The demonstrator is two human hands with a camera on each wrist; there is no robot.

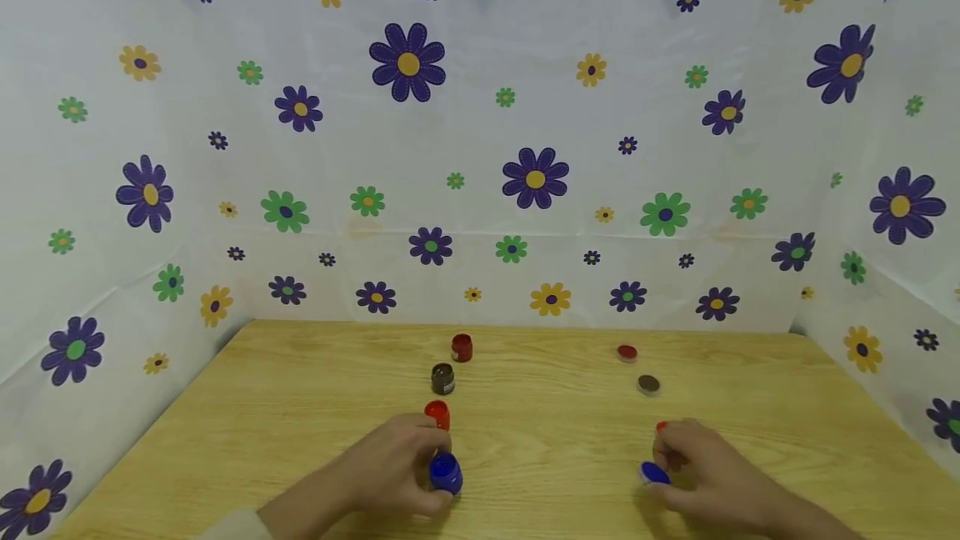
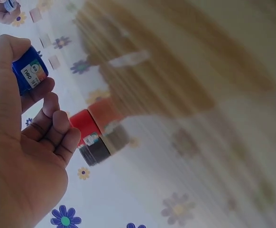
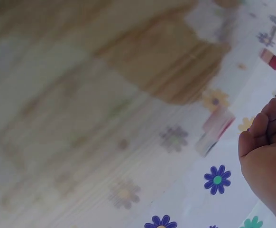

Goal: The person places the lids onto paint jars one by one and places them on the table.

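Note:
My left hand [image 1: 393, 465] pinches an open blue paint jar [image 1: 446, 473] between thumb and fingers, over the near part of the table. Its white label shows in the left wrist view, where the other fingers are loosely bent. Across from it, my right hand [image 1: 708, 473] pinches a round blue lid [image 1: 653, 474] by its edge, tilted with the blue side up. Just beyond the left fingers stands a bright red paint jar [image 1: 437, 415], partly covered by that hand. A red lid [image 1: 662, 427] peeks out behind the right fingers, mostly hidden.
Farther back stand a dark brown paint jar [image 1: 442, 379] and a dark red paint jar [image 1: 462, 348], both uncapped. A brown lid [image 1: 648, 385] and a dark red lid [image 1: 627, 353] lie at the right. Flower-patterned sheeting [image 1: 480, 132] encloses the wooden table [image 1: 547, 407].

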